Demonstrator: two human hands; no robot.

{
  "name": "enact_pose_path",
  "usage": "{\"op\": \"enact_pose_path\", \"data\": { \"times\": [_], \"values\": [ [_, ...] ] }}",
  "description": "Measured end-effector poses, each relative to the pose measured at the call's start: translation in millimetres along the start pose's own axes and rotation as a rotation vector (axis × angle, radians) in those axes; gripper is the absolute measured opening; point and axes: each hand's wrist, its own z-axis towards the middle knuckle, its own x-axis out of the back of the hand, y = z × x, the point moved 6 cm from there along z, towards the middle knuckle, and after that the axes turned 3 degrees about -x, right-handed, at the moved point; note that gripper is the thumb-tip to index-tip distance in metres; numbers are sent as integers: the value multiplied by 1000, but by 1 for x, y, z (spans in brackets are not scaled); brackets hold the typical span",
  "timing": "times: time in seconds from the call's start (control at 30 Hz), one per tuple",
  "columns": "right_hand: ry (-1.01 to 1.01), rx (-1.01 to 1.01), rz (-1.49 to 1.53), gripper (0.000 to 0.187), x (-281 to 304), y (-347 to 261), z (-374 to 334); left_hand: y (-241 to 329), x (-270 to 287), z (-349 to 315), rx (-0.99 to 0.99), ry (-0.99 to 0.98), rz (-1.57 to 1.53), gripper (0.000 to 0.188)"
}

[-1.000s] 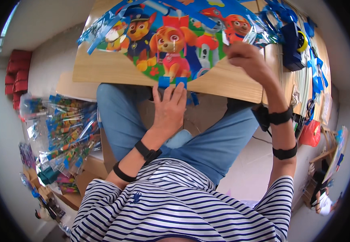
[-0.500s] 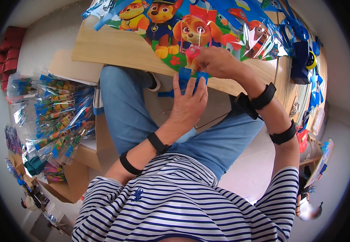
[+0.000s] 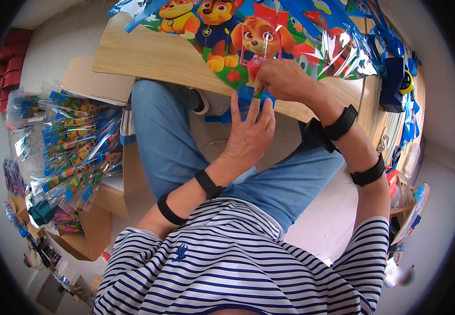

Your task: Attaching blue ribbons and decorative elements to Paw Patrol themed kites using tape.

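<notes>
A shiny printed plastic sheet (image 3: 219, 44) with cartoon dogs lies across the table in front of me and tapers toward its front edge. Blue strips (image 3: 246, 94) sit at its lower tip. My left hand (image 3: 249, 131) reaches over that tip from below, its fingers stretched out and spread on the blue strips; the thumb is hidden. Just right of it, my right hand (image 3: 282, 80) rests on the sheet with curled, closed fingers. Whatever is between those fingertips is hidden.
Clear-bagged packs (image 3: 75, 142) of similar prints are heaped on a cardboard box (image 3: 95, 231) at my left. The wooden table's front edge (image 3: 159, 79) runs above my knees. Blue ribbons (image 3: 392, 44) and a dark blue box (image 3: 392, 84) are at the right. Dark red packages (image 3: 11, 71) stand far left.
The whole view has shifted slightly. Both hands stay at the sheet's lower tip with nearly the same finger positions.
</notes>
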Motion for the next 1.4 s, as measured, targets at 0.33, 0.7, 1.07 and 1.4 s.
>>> {"op": "enact_pose_path", "data": {
  "times": [0.33, 0.7, 1.07, 1.4],
  "values": [
    [59, -2, -40, 15, -2, -5, -3, 0, 0, 1, 2, 29, -22, 50],
    [32, 7, -34, 17, -1, -8, -6, 0, 2, 1, -1, 49, -38, 47],
    [59, 3, 5, 22, -9, -1, -1, 1, 1, 1, 1, 36, -36, 48],
    [79, -30, 44, 20, -11, 2, 0, 2, 14, -5, -10, 69, -149, 46]
  ]
}}
